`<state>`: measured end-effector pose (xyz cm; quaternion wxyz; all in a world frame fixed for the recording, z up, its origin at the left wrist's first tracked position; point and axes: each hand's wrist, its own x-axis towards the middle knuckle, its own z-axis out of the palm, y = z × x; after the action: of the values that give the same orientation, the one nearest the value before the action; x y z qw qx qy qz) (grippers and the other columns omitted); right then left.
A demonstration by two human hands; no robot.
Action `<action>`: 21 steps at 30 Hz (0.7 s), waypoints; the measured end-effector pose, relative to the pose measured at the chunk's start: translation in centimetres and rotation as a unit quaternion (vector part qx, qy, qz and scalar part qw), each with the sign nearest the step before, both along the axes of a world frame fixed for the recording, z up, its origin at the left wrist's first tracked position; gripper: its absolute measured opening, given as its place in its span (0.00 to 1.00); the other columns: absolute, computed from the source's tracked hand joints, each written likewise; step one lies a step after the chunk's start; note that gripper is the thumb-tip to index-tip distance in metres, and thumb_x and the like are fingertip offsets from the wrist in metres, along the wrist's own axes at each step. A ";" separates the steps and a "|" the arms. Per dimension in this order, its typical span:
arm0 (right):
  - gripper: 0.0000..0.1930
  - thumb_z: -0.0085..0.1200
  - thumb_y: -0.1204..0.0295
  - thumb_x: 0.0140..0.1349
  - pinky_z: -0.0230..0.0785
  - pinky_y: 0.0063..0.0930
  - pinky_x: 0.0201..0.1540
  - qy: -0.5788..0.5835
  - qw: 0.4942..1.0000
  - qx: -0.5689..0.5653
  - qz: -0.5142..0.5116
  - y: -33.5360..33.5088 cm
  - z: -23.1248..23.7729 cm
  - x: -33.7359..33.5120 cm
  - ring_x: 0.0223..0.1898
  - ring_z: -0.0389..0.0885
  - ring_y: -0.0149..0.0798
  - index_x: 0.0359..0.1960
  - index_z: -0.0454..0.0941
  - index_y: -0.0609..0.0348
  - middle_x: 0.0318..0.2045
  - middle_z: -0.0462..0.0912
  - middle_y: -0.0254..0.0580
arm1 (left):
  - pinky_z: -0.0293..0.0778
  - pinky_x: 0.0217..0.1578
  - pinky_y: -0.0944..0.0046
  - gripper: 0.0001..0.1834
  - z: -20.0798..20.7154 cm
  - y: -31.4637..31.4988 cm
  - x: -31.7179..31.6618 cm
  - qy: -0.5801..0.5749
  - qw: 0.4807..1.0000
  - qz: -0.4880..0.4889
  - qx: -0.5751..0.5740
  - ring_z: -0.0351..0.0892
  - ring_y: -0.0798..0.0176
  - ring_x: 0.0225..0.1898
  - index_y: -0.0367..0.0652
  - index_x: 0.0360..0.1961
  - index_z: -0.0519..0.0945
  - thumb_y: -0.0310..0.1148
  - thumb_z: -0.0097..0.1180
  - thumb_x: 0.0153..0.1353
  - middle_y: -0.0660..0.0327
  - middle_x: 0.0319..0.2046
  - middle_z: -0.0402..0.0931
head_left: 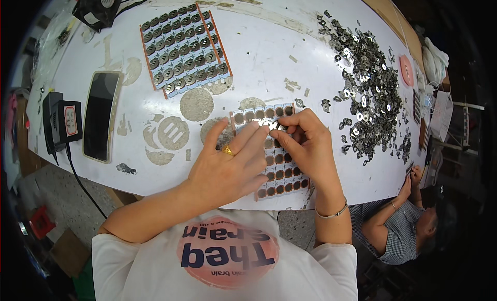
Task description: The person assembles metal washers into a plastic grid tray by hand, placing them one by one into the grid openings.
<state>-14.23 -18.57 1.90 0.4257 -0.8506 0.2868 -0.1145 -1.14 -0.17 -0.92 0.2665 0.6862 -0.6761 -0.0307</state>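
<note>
A panel of small circuit boards (275, 182), with rows of round dark pads and orange edges, lies under both my hands near the table's front edge. Shiny ring-like metal pieces (267, 123) sit on one of its upper rows. My left hand (225, 166), wearing a gold ring, rests over the panel's left side with its fingers stretched out and the fingertips at those pieces. The thumb and forefinger of my right hand (308, 143) are pinched at the same row, on what looks like a small metal piece mostly hidden by the fingers.
Farther left lie stacked panels (181, 52) filled with dark round parts. A large heap of metal pieces (367, 89) covers the right side. A phone (102, 117), black power adapters (66, 120) and a fan (98, 8) stand left. Another person (396, 223) sits at the right edge.
</note>
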 end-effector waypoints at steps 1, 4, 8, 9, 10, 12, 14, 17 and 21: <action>0.11 0.72 0.76 0.61 0.70 0.25 0.29 0.000 1.000 -0.001 -0.001 0.3 0.2 0.0 0.26 0.74 0.29 0.44 0.85 0.58 0.33 0.78 0.36 | 0.57 0.70 0.29 0.24 0.0 0.0 0.0 0.000 1.000 -0.001 -0.001 0.69 0.52 0.74 0.46 0.41 0.81 0.52 0.73 0.53 0.52 0.70 0.74; 0.11 0.69 0.77 0.63 0.72 0.28 0.32 0.014 0.996 -0.091 0.020 0.9 0.8 0.0 0.29 0.79 0.34 0.46 0.85 0.58 0.35 0.80 0.40 | 0.56 0.71 0.29 0.25 -0.1 0.1 0.0 -0.007 1.000 0.000 0.003 0.69 0.53 0.74 0.46 0.41 0.81 0.53 0.74 0.53 0.52 0.71 0.73; 0.15 0.64 0.80 0.64 0.76 0.35 0.35 0.001 0.997 -0.069 0.026 -1.7 1.3 -1.4 0.32 0.82 0.43 0.52 0.86 0.57 0.39 0.84 0.45 | 0.54 0.71 0.29 0.24 -0.3 0.2 0.1 0.008 1.000 0.000 0.003 0.68 0.53 0.75 0.46 0.40 0.81 0.52 0.74 0.53 0.52 0.72 0.72; 0.15 0.63 0.81 0.65 0.76 0.35 0.37 -0.003 0.984 -0.176 -0.024 -2.5 1.0 -2.0 0.33 0.82 0.44 0.53 0.86 0.58 0.39 0.84 0.45 | 0.54 0.71 0.29 0.24 -0.3 0.3 0.1 0.011 1.000 -0.001 0.006 0.68 0.53 0.75 0.46 0.40 0.81 0.52 0.74 0.53 0.52 0.72 0.72; 0.15 0.62 0.83 0.65 0.77 0.36 0.38 -0.008 0.957 -0.280 -0.073 -3.1 0.9 -2.3 0.35 0.82 0.45 0.53 0.86 0.59 0.40 0.85 0.45 | 0.54 0.71 0.29 0.24 -0.3 0.3 0.0 0.011 1.000 0.000 0.005 0.68 0.53 0.75 0.46 0.40 0.81 0.52 0.74 0.53 0.52 0.72 0.72; 0.16 0.61 0.84 0.65 0.77 0.36 0.40 0.005 0.951 -0.303 -0.066 -4.0 1.0 -2.6 0.36 0.82 0.46 0.54 0.85 0.59 0.40 0.85 0.45 | 0.53 0.72 0.29 0.24 -0.3 0.2 0.0 0.010 1.000 0.002 -0.001 0.68 0.53 0.75 0.46 0.40 0.81 0.51 0.74 0.53 0.53 0.72 0.72; 0.18 0.60 0.85 0.64 0.77 0.37 0.41 0.018 0.944 -0.325 -0.061 -4.2 1.1 -2.2 0.38 0.81 0.47 0.55 0.85 0.59 0.40 0.86 0.45 | 0.53 0.72 0.29 0.24 -0.3 0.2 0.1 0.010 1.000 0.001 0.001 0.68 0.53 0.75 0.46 0.40 0.81 0.51 0.74 0.53 0.53 0.72 0.72; 0.26 0.59 0.86 0.57 0.79 0.40 0.45 -0.009 0.928 -0.368 0.064 -3.8 1.1 -0.6 0.41 0.81 0.48 0.59 0.83 0.57 0.41 0.87 0.44 | 0.53 0.72 0.29 0.24 -0.4 0.1 0.0 0.011 1.000 -0.002 0.000 0.68 0.53 0.75 0.46 0.40 0.81 0.51 0.74 0.53 0.53 0.72 0.72; 0.28 0.59 0.85 0.53 0.80 0.39 0.45 0.064 0.921 -0.362 0.130 -4.5 1.6 0.3 0.40 0.81 0.48 0.59 0.83 0.58 0.41 0.87 0.44 | 0.52 0.72 0.29 0.23 -0.4 0.1 0.0 0.010 1.000 0.000 -0.006 0.68 0.54 0.75 0.46 0.40 0.81 0.51 0.74 0.53 0.54 0.71 0.73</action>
<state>-13.91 -23.08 3.47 0.0811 -0.9818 0.1394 -0.0998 -1.12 -0.05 -1.34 0.2777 0.6839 -0.6738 -0.0333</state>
